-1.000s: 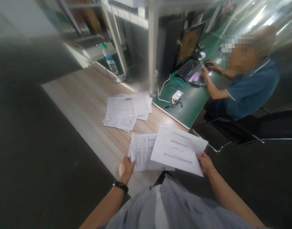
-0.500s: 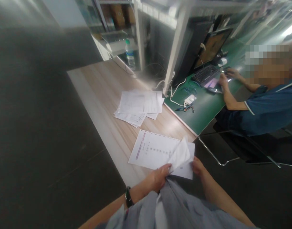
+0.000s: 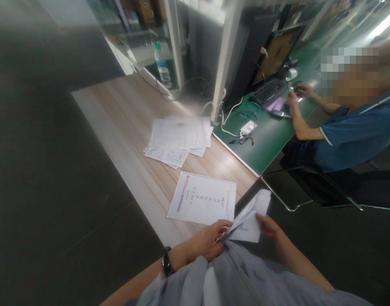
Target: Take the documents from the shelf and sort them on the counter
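My left hand, with a black wristband, pinches the near corner of a small bundle of white paper sheets held off the table's near edge. My right hand grips the same bundle from the right, thumb on top; the sheets bend upward between both hands. A punched white document with printed text lies flat on the wooden table just beyond my left hand. Farther back, a loose pile of printed forms is spread on the table.
A seated person in a blue shirt types at a keyboard on a green desk to the right, before a monitor. White posts, cables, a small white device and a water bottle stand at the back. Dark floor lies left.
I laid the punched document flat on the table and pulled the remaining sheets toward me. My left hand moved right to join my right on the bundle, now lifted off the table edge.
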{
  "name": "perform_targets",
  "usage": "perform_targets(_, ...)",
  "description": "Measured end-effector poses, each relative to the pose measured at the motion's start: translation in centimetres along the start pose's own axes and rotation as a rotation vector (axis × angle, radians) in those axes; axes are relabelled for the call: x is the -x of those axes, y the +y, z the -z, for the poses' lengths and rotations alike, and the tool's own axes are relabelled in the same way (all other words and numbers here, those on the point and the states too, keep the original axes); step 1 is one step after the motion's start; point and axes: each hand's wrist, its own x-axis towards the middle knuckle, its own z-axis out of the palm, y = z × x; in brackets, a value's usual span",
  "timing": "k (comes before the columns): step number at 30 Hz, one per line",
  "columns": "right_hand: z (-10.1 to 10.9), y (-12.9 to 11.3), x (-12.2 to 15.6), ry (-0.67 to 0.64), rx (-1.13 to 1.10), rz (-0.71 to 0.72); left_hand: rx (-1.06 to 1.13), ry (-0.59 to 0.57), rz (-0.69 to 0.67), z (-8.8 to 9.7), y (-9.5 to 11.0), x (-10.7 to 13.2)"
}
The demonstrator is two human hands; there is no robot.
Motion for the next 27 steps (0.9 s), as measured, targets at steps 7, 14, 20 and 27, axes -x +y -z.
perform_targets(7, 2.1, 2.2, 0.8, -0.049, -0.165, -0.087, -0.144, -0.036, 0.179, -0.6, -0.7, -3.1)
perform_targets(14, 3.7, 4.7, 3.2, -0.042, -0.271, -0.145, -0.197, -0.315, 0.055, 0.7, 0.0, -4.4)
perform_targets(20, 6.3, 5.9, 5.0, 0.083, -0.389, -0.112, -0.480, 0.017, 0.334, 8.7, -6.1, -7.8)
perform_targets(27, 7.3, 4.3, 4.9, 0.288, -0.496, 0.058, -0.757, 0.278, 0.686, 12.5, -11.9, -4.6)
